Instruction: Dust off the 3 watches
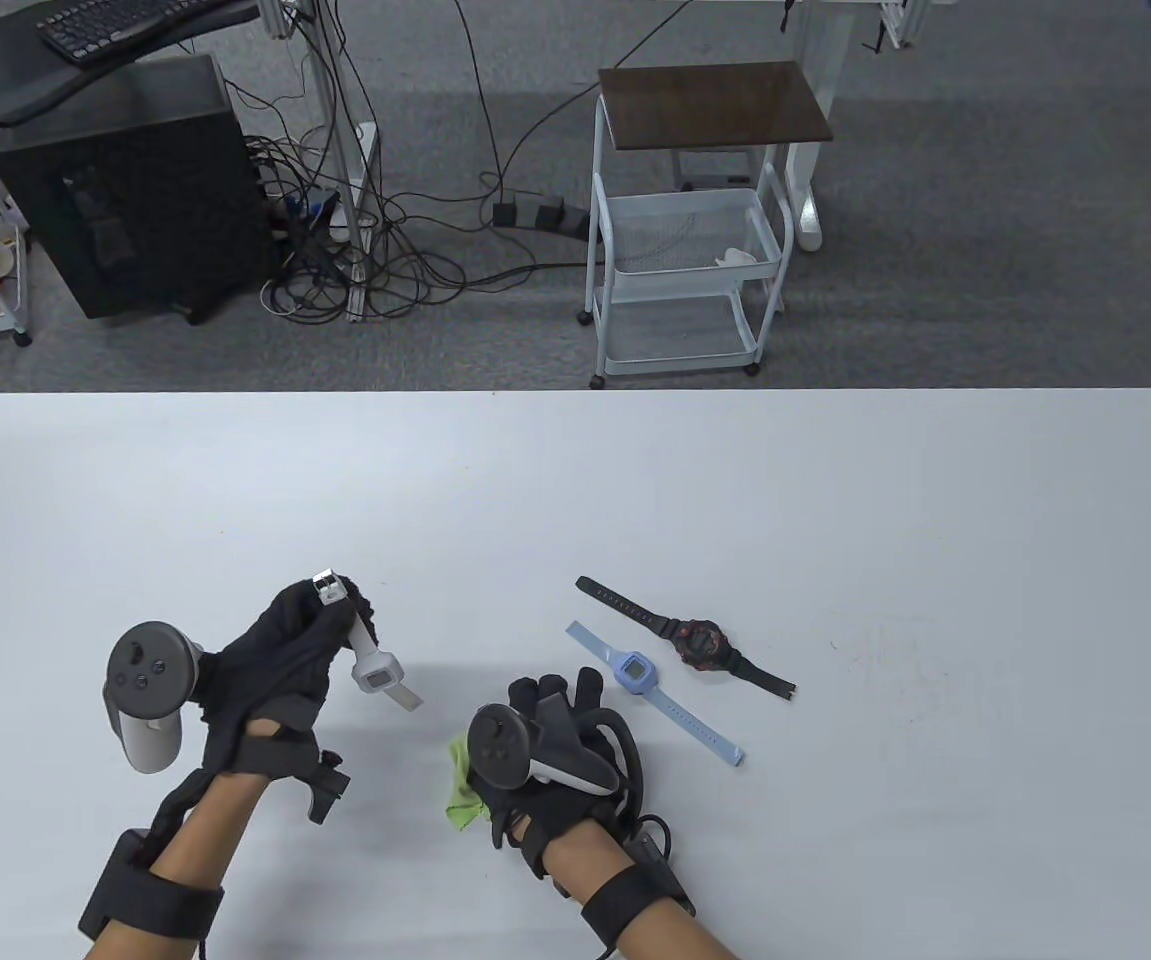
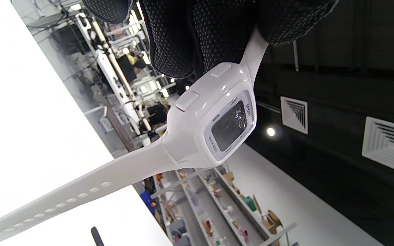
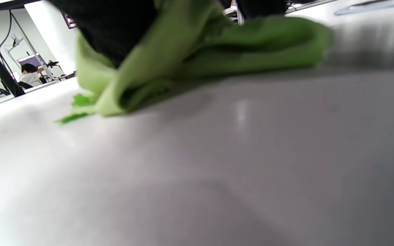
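On the white watch (image 2: 214, 126) that I hold in my left hand (image 1: 275, 660), I can read "SPORT" and "WATER RESIST"; other small words are unclear.

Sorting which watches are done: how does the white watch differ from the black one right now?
The white plastic digital watch is held up off the table by its strap in the left hand; the black watch with a reddish round face lies flat on the white table, untouched. The white one's face is rectangular, the black one's round. Both straps are unbuckled.
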### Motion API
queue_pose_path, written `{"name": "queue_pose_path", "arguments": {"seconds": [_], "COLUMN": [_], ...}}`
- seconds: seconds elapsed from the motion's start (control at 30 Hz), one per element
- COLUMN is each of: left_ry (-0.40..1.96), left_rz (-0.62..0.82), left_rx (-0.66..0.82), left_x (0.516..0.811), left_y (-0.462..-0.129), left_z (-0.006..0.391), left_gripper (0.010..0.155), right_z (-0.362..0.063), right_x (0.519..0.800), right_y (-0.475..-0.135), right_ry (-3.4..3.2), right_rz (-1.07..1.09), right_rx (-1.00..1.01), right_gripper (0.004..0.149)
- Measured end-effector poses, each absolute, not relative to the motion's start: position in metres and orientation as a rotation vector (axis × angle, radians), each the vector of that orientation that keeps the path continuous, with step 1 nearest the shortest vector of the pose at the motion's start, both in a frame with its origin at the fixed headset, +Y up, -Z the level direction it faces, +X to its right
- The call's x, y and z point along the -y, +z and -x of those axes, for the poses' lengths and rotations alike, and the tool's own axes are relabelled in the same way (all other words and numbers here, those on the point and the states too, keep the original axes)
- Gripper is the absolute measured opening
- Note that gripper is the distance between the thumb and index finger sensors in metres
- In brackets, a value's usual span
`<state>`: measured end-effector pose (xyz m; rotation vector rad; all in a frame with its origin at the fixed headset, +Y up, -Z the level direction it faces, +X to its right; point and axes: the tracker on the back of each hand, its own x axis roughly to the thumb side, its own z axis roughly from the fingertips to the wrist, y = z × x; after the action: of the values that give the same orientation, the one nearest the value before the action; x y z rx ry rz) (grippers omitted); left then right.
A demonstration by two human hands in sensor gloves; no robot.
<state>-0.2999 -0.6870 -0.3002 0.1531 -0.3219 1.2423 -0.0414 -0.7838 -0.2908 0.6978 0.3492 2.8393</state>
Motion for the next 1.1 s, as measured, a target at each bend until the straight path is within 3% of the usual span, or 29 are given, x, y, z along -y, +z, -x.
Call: {"name": "queue_pose_path", "arguments": {"seconds": [0.63, 0.9, 1.1], "left_ry": [1.228, 1.216, 1.170], "left_rz": [-0.121, -0.100, -0.066], "left_rx": [0.308, 0.313, 0.308], "left_x": [0.692, 0.694, 0.699], "left_y": [-0.304, -0.305, -0.309], "left_z": [0.298, 0.294, 0.283], "left_gripper": [0.046, 0.046, 0.046], "right_z": [0.008, -0.038, -0.069], "right_x": [0.759, 0.728, 0.723], "right_y": [-0.293, -0.303, -0.311], "right_ry": [2.562, 2.349, 2.107], "right_rz": [-0.626, -0.488, -0.421], "right_rx": [-0.393, -0.147, 0.089], "right_gripper": [0.085, 0.088, 0.086]}}
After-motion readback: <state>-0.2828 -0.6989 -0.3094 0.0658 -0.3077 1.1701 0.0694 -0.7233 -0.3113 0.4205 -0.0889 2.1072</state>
